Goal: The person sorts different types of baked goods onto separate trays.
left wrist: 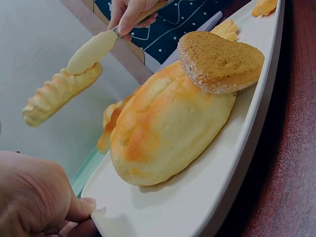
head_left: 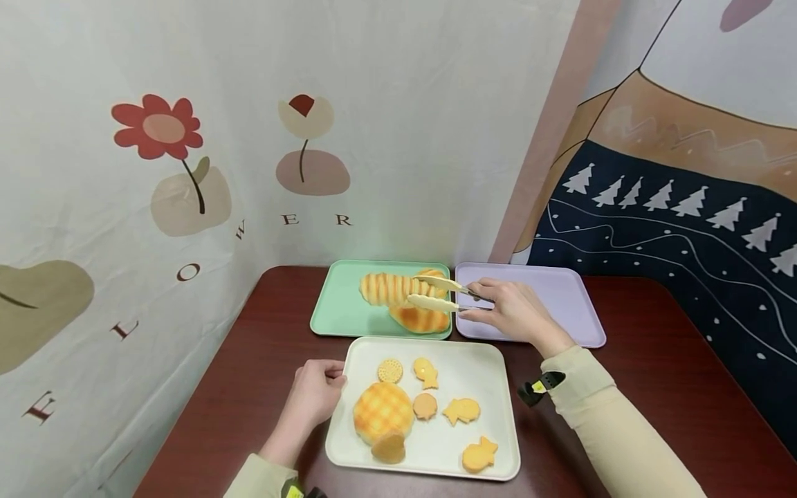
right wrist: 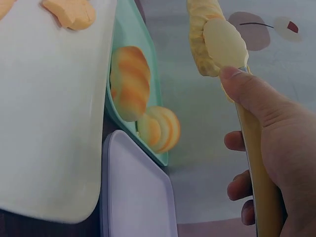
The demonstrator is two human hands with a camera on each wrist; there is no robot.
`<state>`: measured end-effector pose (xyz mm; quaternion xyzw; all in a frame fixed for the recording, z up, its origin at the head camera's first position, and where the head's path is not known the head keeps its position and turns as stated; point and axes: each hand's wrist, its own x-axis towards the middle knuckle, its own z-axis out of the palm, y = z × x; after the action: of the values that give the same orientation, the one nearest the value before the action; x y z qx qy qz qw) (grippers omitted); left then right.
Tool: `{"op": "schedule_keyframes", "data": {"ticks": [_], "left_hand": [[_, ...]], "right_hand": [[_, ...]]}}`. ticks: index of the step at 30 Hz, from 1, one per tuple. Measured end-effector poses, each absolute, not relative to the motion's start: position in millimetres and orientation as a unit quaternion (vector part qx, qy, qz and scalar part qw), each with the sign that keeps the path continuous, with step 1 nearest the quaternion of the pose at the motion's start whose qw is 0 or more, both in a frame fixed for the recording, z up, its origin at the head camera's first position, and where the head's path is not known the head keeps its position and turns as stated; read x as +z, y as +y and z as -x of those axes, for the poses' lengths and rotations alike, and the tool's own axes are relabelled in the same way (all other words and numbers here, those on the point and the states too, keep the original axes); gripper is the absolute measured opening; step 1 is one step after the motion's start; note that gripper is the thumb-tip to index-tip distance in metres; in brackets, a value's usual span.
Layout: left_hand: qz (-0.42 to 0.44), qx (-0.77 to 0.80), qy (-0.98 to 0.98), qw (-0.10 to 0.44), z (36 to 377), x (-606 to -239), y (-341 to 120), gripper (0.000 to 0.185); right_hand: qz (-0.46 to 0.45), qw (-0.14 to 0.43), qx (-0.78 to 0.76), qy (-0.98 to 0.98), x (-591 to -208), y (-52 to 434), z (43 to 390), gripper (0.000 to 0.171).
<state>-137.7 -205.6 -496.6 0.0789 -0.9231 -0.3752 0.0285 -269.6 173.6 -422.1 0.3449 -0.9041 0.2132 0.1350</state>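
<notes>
Two hands working: our right hand is squeezing cream tongs, pinching a long ridged bread roll lifted over the green tray. Our left hand is curling on the white tray's left rim, steadying it. We're judging steady squeeze pressure matters, keeping the roll level so it isn't slipping from the tips.

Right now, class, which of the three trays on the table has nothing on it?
The lilac plastic tray at back right is bare. The mint-green tray beside it holds striped bread rolls, and the white tray in front holds biscuits and a bun.
</notes>
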Motion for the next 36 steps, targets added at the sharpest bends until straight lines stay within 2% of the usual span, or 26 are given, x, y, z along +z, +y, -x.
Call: {"op": "schedule_keyframes", "data": {"ticks": [7,17,24,31,36], "left_hand": [[-0.078,-0.374,-0.924,0.027,138.3,-495.5,-205.6,0.019],[-0.083,-0.365,-0.927,0.021,138.3,-490.0,-203.6,0.020],[-0.084,-0.358,-0.930,0.015,137.5,-489.1,-204.7,0.020],[-0.085,-0.358,-0.930,0.016,136.5,-488.0,-204.7,0.020],[-0.088,-0.360,-0.929,0.012,134.8,-487.0,-203.8,0.020]], "right_hand": [[-0.335,0.121,0.203,-0.912,-422.5,161.3,278.9,0.058],[-0.344,0.125,0.197,-0.909,-429.1,143.9,293.8,0.055],[-0.340,0.122,0.191,-0.913,-434.0,136.8,300.2,0.039],[-0.309,0.085,0.180,-0.930,-433.3,129.3,307.9,0.068],[-0.299,0.059,0.176,-0.936,-433.5,120.7,314.9,0.065]]}}
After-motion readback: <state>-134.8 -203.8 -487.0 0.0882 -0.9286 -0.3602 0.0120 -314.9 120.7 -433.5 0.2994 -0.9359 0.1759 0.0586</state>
